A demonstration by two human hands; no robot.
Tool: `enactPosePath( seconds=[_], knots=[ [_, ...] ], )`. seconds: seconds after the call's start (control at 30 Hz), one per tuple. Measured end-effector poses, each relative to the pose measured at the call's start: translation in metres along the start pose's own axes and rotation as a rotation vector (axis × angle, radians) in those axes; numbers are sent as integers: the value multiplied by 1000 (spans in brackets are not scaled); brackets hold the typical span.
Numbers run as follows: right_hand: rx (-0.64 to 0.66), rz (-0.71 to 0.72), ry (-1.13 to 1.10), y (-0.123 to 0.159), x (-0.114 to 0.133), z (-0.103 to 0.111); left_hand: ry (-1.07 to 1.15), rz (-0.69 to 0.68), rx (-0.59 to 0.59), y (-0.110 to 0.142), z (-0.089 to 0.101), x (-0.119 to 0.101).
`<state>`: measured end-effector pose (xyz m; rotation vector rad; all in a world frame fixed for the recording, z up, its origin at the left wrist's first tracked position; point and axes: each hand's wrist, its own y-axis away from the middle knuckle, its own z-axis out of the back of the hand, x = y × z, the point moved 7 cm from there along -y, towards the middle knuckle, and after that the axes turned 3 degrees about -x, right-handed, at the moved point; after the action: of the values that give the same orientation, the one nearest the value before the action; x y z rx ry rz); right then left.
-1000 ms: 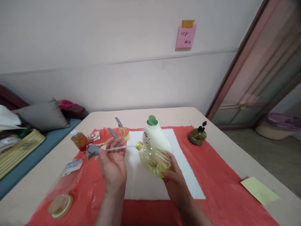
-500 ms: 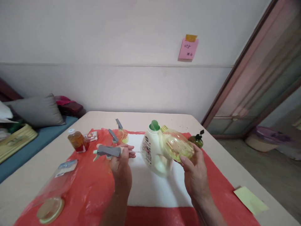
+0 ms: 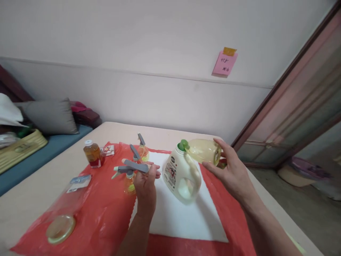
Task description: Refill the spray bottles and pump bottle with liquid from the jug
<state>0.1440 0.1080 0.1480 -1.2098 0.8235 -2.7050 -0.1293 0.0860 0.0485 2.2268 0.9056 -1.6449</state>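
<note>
My right hand [image 3: 230, 170] grips a round, clear yellow bottle [image 3: 204, 150] on its side, its open neck resting at the green funnel-like mouth [image 3: 183, 145] of a white jug [image 3: 181, 174] that stands on a white sheet [image 3: 183, 209]. My left hand [image 3: 145, 183] is closed round a grey trigger sprayer head [image 3: 130, 167] with a thin tube, held over the red plastic cover [image 3: 103, 217] to the left of the jug.
Two more small yellow spray bottles [image 3: 142, 149] stand behind my left hand. An amber bottle [image 3: 92, 153] and a small card sit at the left. A clear bottle [image 3: 66, 209] lies on its side near the front left. A sofa with cushions [image 3: 50, 115] is left of the table [image 3: 39, 185].
My right hand has tipped the yellow bottle further, bringing its neck down onto the jug's green mouth. My left hand with the sprayer head moved slightly right. The camera turned a little.
</note>
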Motion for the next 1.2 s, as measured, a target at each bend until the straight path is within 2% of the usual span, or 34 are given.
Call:
enactPosePath(
  seconds=[0.17, 0.3, 0.5, 1.0, 1.1, 1.2],
  knots=[
    [41, 34, 50, -24, 21, 0, 4, 24, 1, 0, 1, 0],
    [52, 58, 2, -43, 35, -3, 10, 40, 7, -1, 1, 2],
    [94, 64, -12, -62, 46, -9, 8, 68, 20, -2, 1, 3],
    [74, 40, -57, -69, 58, -19, 36, 80, 1, -5, 4, -2],
    [49, 45, -93, -68, 55, -18, 38, 82, -1, -5, 4, -2],
    [-2, 15, -166, -55, 40, -13, 47, 74, -9, -5, 4, -3]
  ],
)
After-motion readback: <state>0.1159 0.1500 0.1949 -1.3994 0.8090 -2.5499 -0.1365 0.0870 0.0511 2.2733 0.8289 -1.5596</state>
